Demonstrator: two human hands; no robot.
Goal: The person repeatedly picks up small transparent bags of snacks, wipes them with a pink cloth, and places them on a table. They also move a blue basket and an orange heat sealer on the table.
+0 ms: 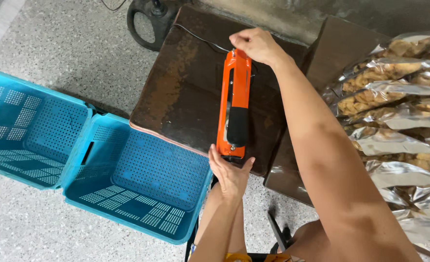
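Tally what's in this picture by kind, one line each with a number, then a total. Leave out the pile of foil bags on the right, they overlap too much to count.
Blue perforated crates: 2
Orange sealing tool with black grip: 1
Dark brown stands under and beside the tool: 2
Hands on the tool, left hand and right hand: 2
Total: 7

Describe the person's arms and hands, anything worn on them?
Both arms are bare, with no sleeves in view. The left hand and the right hand wear no gloves, and no rings, watch or bracelet show. No markings can be seen on either forearm.
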